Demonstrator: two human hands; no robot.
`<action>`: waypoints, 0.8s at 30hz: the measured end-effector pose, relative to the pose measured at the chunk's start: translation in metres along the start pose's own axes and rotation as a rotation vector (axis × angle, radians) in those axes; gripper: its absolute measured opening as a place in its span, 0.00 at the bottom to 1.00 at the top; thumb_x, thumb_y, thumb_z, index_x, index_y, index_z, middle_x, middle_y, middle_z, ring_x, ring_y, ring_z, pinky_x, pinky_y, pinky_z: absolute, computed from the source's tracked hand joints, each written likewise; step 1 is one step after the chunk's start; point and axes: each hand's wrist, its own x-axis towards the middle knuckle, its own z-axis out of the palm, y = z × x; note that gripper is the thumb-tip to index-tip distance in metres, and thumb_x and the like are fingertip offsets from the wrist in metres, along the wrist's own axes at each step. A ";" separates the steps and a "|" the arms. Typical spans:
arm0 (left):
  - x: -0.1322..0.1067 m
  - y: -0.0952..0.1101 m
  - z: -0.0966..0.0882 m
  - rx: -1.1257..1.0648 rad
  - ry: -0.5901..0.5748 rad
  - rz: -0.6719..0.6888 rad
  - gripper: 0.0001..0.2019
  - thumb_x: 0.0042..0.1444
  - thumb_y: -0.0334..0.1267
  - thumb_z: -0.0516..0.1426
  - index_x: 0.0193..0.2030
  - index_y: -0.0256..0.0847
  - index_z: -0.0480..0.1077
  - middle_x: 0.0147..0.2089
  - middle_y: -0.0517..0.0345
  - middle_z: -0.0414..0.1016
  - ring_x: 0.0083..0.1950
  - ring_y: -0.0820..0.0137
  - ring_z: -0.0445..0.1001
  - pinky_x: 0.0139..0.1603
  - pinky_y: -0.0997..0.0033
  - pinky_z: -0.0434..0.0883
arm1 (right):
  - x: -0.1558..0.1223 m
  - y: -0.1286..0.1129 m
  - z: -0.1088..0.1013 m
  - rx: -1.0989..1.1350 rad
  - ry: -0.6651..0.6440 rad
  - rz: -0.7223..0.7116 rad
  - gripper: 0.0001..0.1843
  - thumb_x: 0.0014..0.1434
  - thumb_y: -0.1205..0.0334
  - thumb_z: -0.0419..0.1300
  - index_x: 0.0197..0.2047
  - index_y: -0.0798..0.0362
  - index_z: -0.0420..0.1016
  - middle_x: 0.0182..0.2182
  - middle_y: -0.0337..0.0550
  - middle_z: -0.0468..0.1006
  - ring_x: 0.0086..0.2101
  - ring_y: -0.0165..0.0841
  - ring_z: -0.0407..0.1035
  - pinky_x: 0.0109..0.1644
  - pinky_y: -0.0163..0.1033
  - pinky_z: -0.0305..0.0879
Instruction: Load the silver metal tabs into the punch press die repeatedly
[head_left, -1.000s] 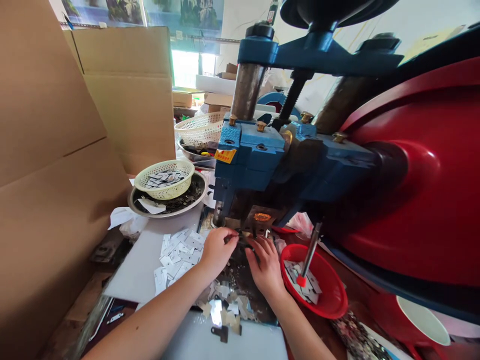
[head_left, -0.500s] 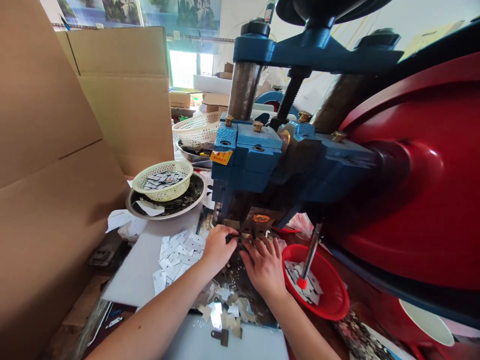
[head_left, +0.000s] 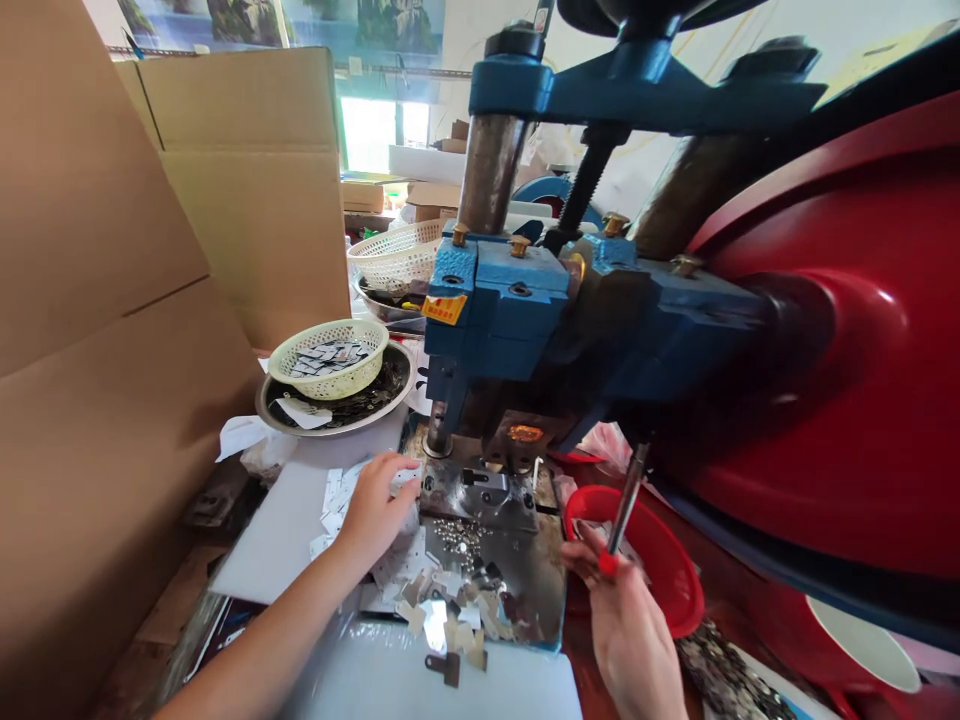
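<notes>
White plate (head_left: 406,478), between left fingers (head_left: 394,462), near metal block (head_left: 454,492)

No legible text, yellow sticker (head_left: 444,309) included

Left hand (head_left: 379,500): bare; smooth back, slender fingers, short thumb. Left forearm (head_left: 292,615): bare from the wrist to the lower picture edge; slim at the wrist, fuller towards the elbow, outline smooth. Right hand (head_left: 630,625): bare too, broad across the back, fingers slim, slightly blurred. Right wrist (head_left: 660,695): bare, cut off by the lower edge. Nails on both: too small to tell.
</notes>
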 end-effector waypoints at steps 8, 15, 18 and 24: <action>-0.023 -0.033 -0.035 0.185 0.011 -0.004 0.10 0.56 0.40 0.53 0.40 0.45 0.74 0.47 0.53 0.71 0.52 0.60 0.68 0.56 0.55 0.64 | 0.012 0.004 0.017 0.125 0.002 0.083 0.37 0.61 0.36 0.32 0.53 0.50 0.68 0.35 0.47 0.79 0.35 0.39 0.74 0.38 0.44 0.70; -0.014 -0.037 -0.036 0.327 -0.106 0.014 0.11 0.55 0.39 0.55 0.43 0.46 0.74 0.48 0.54 0.72 0.52 0.60 0.68 0.56 0.57 0.63 | 0.064 0.000 0.062 -0.326 -0.152 -0.132 0.22 0.52 0.42 0.55 0.37 0.51 0.76 0.36 0.47 0.79 0.39 0.42 0.72 0.43 0.46 0.67; 0.005 -0.030 -0.022 0.363 -0.189 0.040 0.15 0.54 0.39 0.55 0.49 0.47 0.72 0.53 0.52 0.70 0.55 0.58 0.66 0.58 0.56 0.61 | 0.078 -0.009 0.075 -0.431 -0.178 -0.134 0.21 0.51 0.41 0.54 0.29 0.50 0.74 0.27 0.44 0.77 0.30 0.39 0.71 0.34 0.43 0.65; 0.040 -0.030 -0.005 0.447 -0.418 0.047 0.31 0.44 0.46 0.63 0.57 0.48 0.65 0.67 0.49 0.54 0.67 0.47 0.50 0.64 0.47 0.50 | 0.069 -0.009 0.023 -0.309 0.061 0.047 0.23 0.50 0.40 0.55 0.31 0.54 0.73 0.23 0.42 0.74 0.27 0.35 0.67 0.30 0.37 0.61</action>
